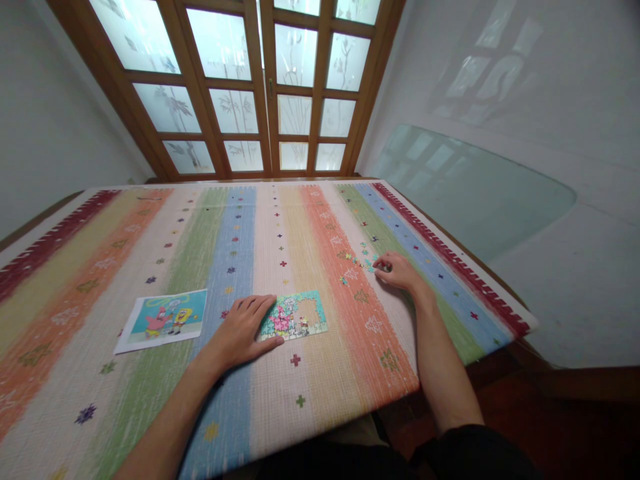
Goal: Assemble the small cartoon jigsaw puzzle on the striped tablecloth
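A partly assembled jigsaw puzzle (313, 328) lies flat on the table, with a brown gap in its upper right part. My left hand (246, 330) rests along the puzzle's left edge, fingers stretched out and thumb at the lower edge. To the right, small loose puzzle pieces (365, 252) are scattered on the cloth. My right hand (395, 270) is at the near right side of these pieces, fingers curled together in a pinch. Anything between its fingertips is too small to make out. Left of the puzzle lies a printed cartoon picture (170, 317) on white paper.
A striped tablecloth (285, 393) covers the table. Glazed wooden doors (267, 87) stand beyond the far edge. A pale wall (550, 280) with a glassy panel (465, 187) runs along the right side.
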Demonstrator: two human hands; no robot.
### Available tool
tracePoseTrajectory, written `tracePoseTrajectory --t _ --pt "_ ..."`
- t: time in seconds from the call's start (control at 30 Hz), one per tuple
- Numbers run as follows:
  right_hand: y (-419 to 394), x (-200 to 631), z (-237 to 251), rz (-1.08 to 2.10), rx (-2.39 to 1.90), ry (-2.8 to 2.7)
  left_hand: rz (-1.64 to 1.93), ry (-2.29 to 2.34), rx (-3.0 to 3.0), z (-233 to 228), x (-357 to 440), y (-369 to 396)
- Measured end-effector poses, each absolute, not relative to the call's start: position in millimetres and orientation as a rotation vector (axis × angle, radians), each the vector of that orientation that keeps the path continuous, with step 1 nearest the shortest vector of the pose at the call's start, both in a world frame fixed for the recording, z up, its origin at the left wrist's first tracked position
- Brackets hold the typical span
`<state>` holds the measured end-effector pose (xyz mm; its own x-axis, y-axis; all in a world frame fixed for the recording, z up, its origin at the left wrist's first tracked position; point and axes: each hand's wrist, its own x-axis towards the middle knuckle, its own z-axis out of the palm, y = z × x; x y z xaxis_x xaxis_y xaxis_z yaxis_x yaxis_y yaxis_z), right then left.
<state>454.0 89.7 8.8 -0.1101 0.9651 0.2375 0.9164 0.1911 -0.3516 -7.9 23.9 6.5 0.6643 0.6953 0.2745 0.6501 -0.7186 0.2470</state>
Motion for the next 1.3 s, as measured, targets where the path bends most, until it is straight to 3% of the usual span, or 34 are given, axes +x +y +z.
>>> tracePoseTrajectory --t 1.3 --pt "86.7 447.8 15.2 0.464 -1.764 -1.841 0.543 1.119 2.724 8.3 -7.6 23.8"
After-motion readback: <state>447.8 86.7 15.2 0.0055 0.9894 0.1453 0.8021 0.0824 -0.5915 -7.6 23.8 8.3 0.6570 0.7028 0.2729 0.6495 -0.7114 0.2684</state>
